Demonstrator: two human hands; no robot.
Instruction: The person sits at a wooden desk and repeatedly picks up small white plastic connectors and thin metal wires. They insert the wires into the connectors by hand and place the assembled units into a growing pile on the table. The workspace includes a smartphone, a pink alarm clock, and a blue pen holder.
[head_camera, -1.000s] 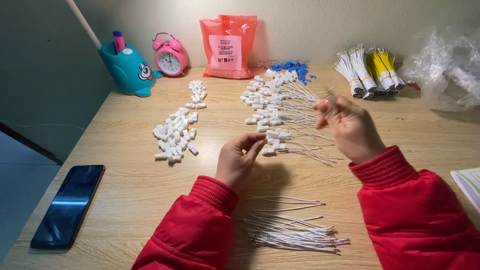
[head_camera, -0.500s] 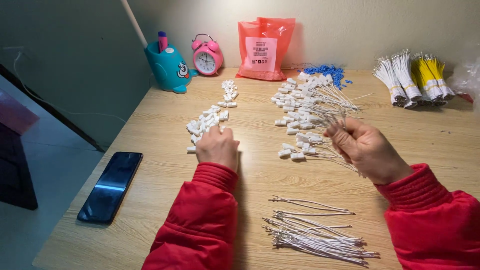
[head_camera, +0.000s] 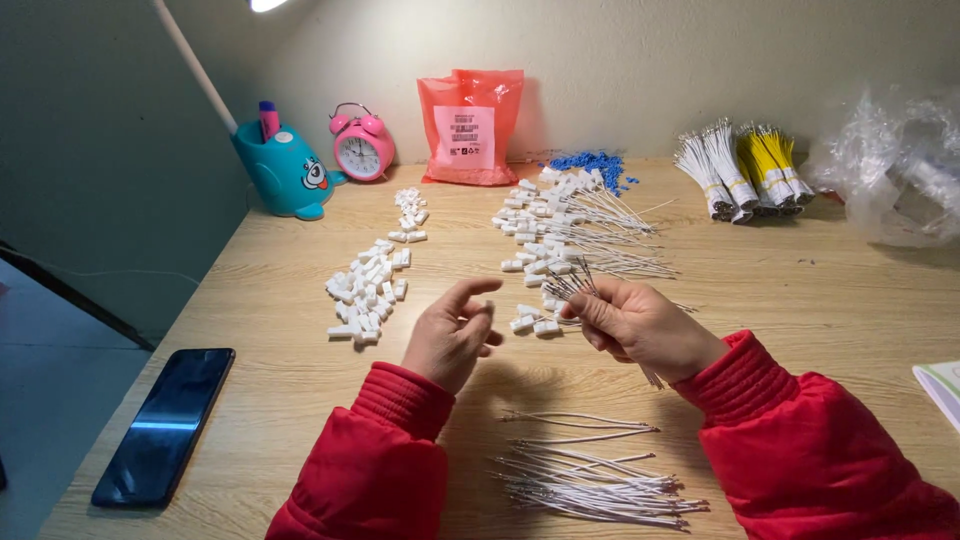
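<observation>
At a wooden desk (head_camera: 800, 300), the right hand (head_camera: 640, 325) pinches a fan of thin wires (head_camera: 572, 287), ends up for picking, while the left hand (head_camera: 452, 335) hovers beside it, fingers loosely curled on nothing visible, near white connectors (head_camera: 365, 290).

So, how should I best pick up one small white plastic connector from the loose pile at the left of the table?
Pinch a small white plastic connector at the near edge of the loose pile by its two long sides, coming from above. The edge pieces lie flat and somewhat apart on the wooden table, so fingertips probably fit beside them. The left hand is nearest.
</observation>
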